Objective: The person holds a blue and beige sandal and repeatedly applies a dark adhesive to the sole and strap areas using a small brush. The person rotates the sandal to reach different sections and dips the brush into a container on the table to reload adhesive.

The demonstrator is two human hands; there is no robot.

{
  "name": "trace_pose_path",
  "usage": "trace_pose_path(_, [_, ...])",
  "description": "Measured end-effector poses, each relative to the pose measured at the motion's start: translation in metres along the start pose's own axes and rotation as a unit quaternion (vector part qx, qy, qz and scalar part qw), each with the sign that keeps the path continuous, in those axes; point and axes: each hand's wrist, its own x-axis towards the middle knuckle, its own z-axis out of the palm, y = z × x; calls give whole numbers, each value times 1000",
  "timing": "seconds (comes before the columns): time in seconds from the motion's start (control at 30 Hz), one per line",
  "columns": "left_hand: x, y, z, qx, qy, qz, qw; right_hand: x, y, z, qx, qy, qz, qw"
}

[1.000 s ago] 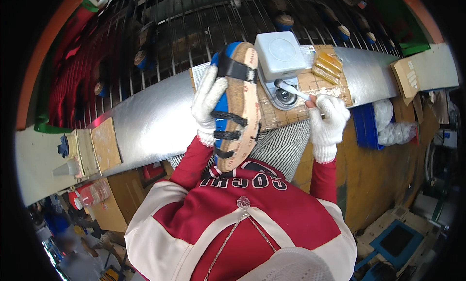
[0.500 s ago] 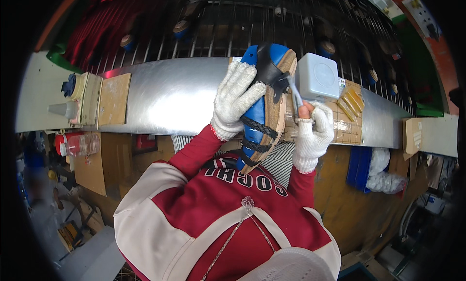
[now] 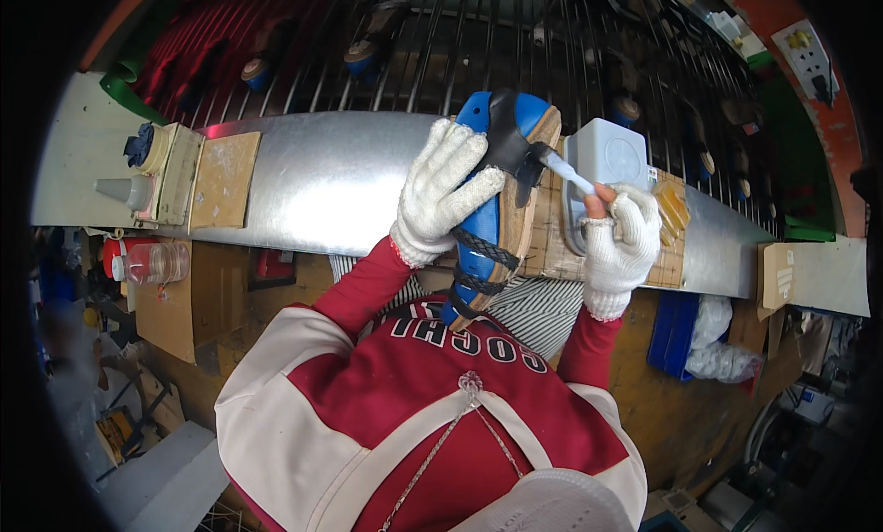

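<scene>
A sandal with black straps and a brown, cork-like sole is fitted on a blue shoe last. It is tilted up on its side, sole toward the right. My gloved left hand grips it from the left, fingers lying over the blue side near the upper strap. In my gloved right hand, a slim pale-handled brush is pinched between thumb and bare-tipped finger. The brush tip meets a loose black strap end at the sole's edge.
Just right of the sandal stands a pale grey box-shaped container. A yellowish block lies on a cardboard sheet beyond it. Behind the metal counter runs a roller rack carrying several blue lasts. Another cardboard piece lies left.
My right hand has moved a little right and down, and the brush handle now slants flatter. The brush tip stays by the strap end. My left hand keeps its hold on the sandal.
</scene>
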Motion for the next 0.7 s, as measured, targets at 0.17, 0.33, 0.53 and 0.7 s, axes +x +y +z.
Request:
trace_pose_path(0.17, [5,-2,-3,-4,-3,11,1000,0,-1,-5,-25,-19,-26,999])
trace_pose_path(0.33, [10,-3,-8,4,0,22,1000,2,-5,-10,-31,-34,-64,997])
trace_pose_path(0.53, [20,-5,-6,4,30,33,999,18,-5,-21,73,-86,-64,991])
trace_pose_path(0.7, [20,9,-7,-16,54,-3,998,12,-3,-19,59,-32,-38,997])
